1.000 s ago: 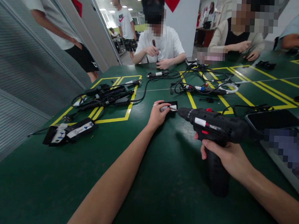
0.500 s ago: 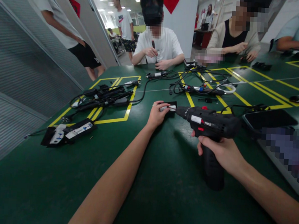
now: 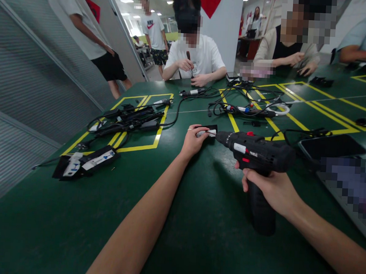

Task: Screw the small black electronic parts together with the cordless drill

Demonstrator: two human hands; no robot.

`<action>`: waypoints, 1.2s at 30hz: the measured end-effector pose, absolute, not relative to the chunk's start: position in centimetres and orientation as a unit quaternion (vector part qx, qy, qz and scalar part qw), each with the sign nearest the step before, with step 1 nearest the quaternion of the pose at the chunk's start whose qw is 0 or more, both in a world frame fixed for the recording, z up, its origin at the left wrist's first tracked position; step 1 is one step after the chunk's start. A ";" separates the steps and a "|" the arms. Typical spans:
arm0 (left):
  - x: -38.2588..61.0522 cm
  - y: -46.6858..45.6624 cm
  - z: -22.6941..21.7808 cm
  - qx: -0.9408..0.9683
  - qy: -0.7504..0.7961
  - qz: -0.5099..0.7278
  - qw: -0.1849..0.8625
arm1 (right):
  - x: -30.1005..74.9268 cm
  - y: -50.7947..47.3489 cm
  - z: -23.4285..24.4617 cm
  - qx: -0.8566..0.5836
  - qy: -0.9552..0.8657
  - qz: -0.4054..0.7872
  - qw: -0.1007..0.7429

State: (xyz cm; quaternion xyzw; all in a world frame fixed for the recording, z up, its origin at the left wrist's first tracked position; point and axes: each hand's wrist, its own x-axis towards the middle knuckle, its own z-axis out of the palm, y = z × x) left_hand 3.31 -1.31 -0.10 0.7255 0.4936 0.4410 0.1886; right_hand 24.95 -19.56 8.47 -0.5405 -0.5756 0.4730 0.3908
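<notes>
My right hand is wrapped round the grip of a black cordless drill with red switches, its chuck pointing left. In front of the chuck, my left hand is closed on a small black box-like part with a white inside, pressing it on the green table. The drill's tip meets or nearly meets the part's right end; whether they touch I cannot tell. My left fingers cover much of the part.
On the left lie a heap of black cables and adapters and black pieces with white strips. More tangled cables are behind the drill. A phone is at right. Across the table a seated person works with a tool.
Both hands, the drill and the part hold almost the same position. The view has shifted slightly, and the standing person at left appears a little further right.
</notes>
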 end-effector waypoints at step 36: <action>2.2 2.1 -0.5 0.761 0.472 0.399 0.196 | 21.5 -16.2 7.7 -0.555 -0.581 0.508 0.310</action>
